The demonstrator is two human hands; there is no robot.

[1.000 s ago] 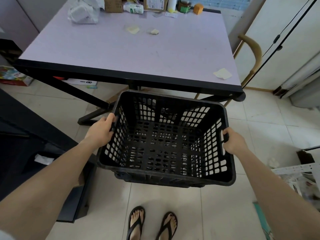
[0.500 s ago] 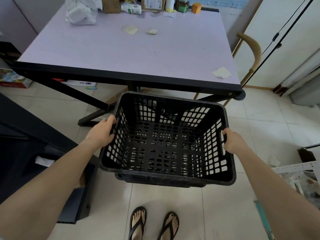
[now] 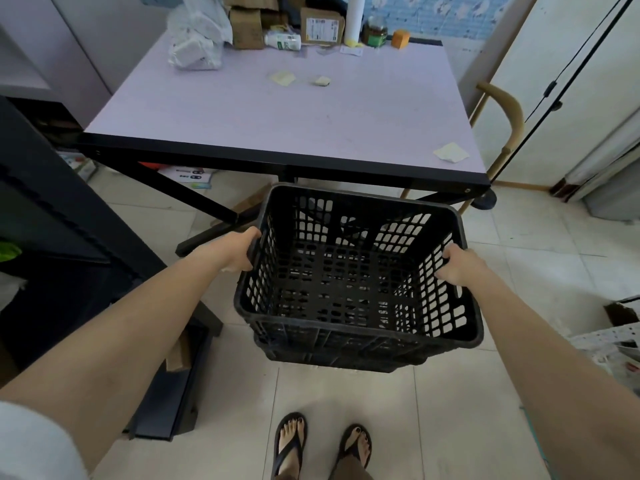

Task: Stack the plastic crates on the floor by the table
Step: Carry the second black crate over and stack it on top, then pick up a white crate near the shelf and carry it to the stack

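A black perforated plastic crate [image 3: 356,344] hangs above the tiled floor just in front of the table's near edge, open side up and empty. My left hand [image 3: 239,249] grips its left rim and my right hand [image 3: 455,265] grips its right rim. The crate tilts slightly, its near side lower. A second rim line shows under its near wall; I cannot tell whether that is another crate beneath it.
The lilac-topped table [image 3: 287,116] with black frame stands ahead, with boxes, bags and bottles at its far end. Dark furniture [image 3: 52,237] lies to the left, a wooden chair back [image 3: 505,112] at the right, and a white rack [image 3: 609,341] at the right edge. My sandalled feet [image 3: 322,441] stand below.
The crate has shifted right and slightly away from me, toward the table edge. Both hands keep their grip on the rims. The view has tilted up, showing more of the table's far end.
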